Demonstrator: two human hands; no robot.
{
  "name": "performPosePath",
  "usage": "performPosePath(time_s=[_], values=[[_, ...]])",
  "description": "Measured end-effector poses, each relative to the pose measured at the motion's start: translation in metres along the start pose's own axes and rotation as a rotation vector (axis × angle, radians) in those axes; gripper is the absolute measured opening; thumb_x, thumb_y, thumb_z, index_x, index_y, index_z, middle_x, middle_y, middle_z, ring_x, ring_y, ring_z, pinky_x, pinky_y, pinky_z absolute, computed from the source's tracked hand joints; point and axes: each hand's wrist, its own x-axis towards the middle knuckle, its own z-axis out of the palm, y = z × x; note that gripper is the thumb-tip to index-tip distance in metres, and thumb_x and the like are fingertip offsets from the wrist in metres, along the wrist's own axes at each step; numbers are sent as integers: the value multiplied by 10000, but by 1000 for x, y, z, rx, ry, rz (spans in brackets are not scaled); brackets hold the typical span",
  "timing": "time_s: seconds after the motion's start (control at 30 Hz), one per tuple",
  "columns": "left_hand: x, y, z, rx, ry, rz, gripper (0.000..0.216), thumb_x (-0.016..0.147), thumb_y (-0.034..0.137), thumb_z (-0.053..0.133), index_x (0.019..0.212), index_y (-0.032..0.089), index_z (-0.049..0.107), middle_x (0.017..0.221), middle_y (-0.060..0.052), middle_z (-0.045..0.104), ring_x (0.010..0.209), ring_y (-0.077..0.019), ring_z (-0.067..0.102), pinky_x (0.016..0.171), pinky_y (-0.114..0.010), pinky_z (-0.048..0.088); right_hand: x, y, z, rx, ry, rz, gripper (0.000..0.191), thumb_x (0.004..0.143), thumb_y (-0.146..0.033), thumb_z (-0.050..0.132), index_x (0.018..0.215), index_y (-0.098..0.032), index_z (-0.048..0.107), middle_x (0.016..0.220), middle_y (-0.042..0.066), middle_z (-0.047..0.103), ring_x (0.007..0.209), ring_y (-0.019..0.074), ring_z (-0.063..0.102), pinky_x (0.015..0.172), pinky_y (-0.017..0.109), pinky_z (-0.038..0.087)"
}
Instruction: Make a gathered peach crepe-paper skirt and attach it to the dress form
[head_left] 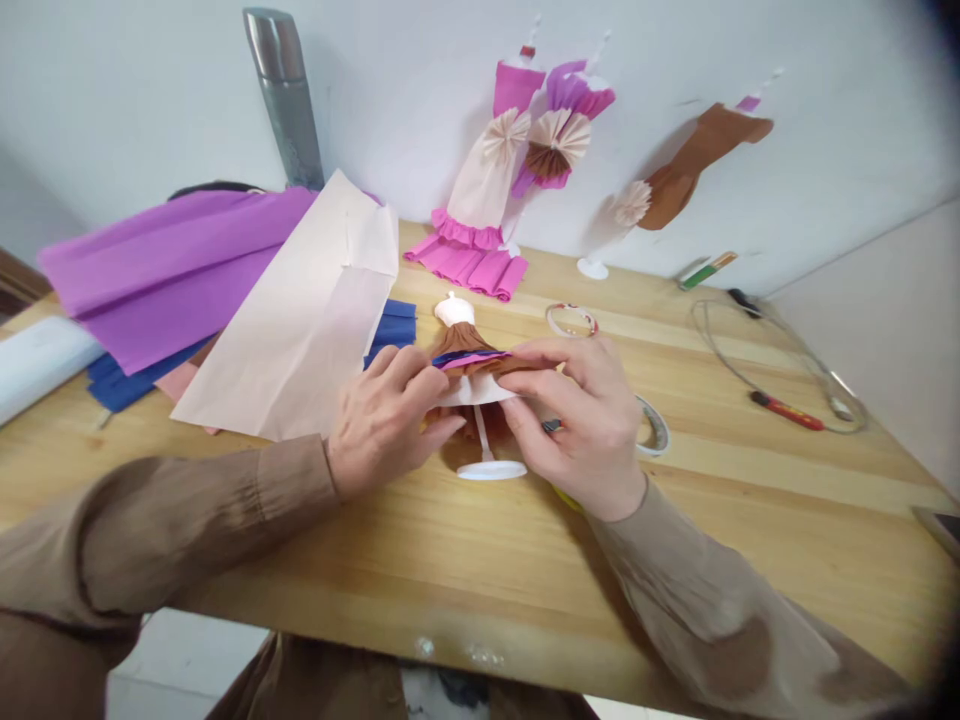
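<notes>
A small white mannequin (454,309) on a round white stand (491,469) stands in the middle of the wooden table (465,560). It wears a brown paper dress (466,342) with a purple and blue band at the waist. My left hand (386,420) pinches the paper at the dress's left side. My right hand (581,410) pinches it from the right, fingers curled over a pale paper strip (480,390) at the skirt. Both hands are closed on the paper dress.
Purple (172,265), cream (300,320) and blue (394,325) paper sheets lie at the left, with a metal flask (285,95) behind. Finished paper-dress mannequins (495,180) stand by the wall. Tape rolls (571,320), a glue stick (705,270), a wire loop (780,365) and a red tool (787,411) lie to the right.
</notes>
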Motion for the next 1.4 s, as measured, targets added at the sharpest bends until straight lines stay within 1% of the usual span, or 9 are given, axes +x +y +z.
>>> performPosePath(time_s=[0.17, 0.27, 0.47, 0.67, 0.77, 0.9, 1.03, 1.23, 1.4], values=[[-4, -2, 5, -13, -2, -13, 134, 841, 190, 575, 713, 178, 540, 813, -42, 595, 765, -152, 540, 609, -250, 448, -3, 1, 2, -87, -6, -25, 146, 770, -94, 622, 861, -203, 657, 1003, 86, 685, 889, 242, 630, 777, 423, 477], [-3, -3, 5, -61, 29, 31, 139, 849, 155, 551, 711, 171, 546, 796, -41, 586, 742, -140, 533, 621, -246, 461, -3, -2, 6, -171, 11, -112, 214, 785, -96, 641, 956, -225, 655, 1126, 99, 666, 1075, 273, 597, 875, 456, 476], [5, -4, -5, -223, -20, 153, 109, 854, 229, 547, 812, 150, 609, 813, -65, 554, 720, -156, 519, 670, -309, 493, -4, 4, 11, -209, 8, -202, 120, 794, -98, 652, 793, -215, 626, 1184, 84, 648, 1199, 282, 534, 998, 523, 440], [15, -14, -3, -191, 35, -2, 102, 831, 226, 577, 782, 172, 507, 800, -44, 565, 758, -160, 548, 670, -284, 480, -22, -17, -11, -197, 99, -248, 261, 740, -85, 703, 947, -232, 640, 1133, 86, 660, 1149, 276, 575, 935, 488, 521], [16, -19, 3, -191, -58, -70, 105, 803, 226, 595, 865, 159, 543, 816, -37, 587, 722, -145, 549, 626, -256, 456, -30, -42, -17, 61, -132, -198, 262, 769, -63, 650, 981, -214, 631, 947, 68, 705, 940, 232, 671, 800, 378, 595], [18, -24, 8, -296, -149, -163, 92, 805, 235, 595, 797, 144, 601, 734, -13, 594, 610, -102, 513, 570, -223, 407, -27, -57, -11, 82, -385, 47, 494, 814, 23, 477, 1257, -190, 526, 1155, 139, 672, 1106, 275, 620, 958, 435, 537], [24, -25, 8, -471, -246, -313, 144, 776, 187, 601, 639, 142, 598, 570, 27, 554, 532, -77, 473, 535, -210, 356, -17, -53, -4, 28, -556, 199, 557, 839, -29, 430, 1379, -164, 423, 1240, 143, 626, 1193, 321, 558, 958, 544, 498], [28, -26, 7, -532, -290, -377, 126, 748, 162, 606, 625, 135, 609, 563, 30, 551, 545, -79, 459, 536, -215, 332, -10, -53, -5, 181, -607, 263, 571, 865, -73, 424, 1420, -202, 377, 1327, 102, 567, 1230, 219, 534, 1016, 420, 468], [26, -26, 8, -507, -284, -337, 175, 765, 149, 591, 591, 138, 583, 564, 30, 552, 560, -74, 450, 557, -215, 336, -8, -51, -1, 144, -595, 262, 438, 870, -152, 499, 1305, -106, 522, 1150, 146, 655, 1047, 256, 629, 883, 402, 528]])
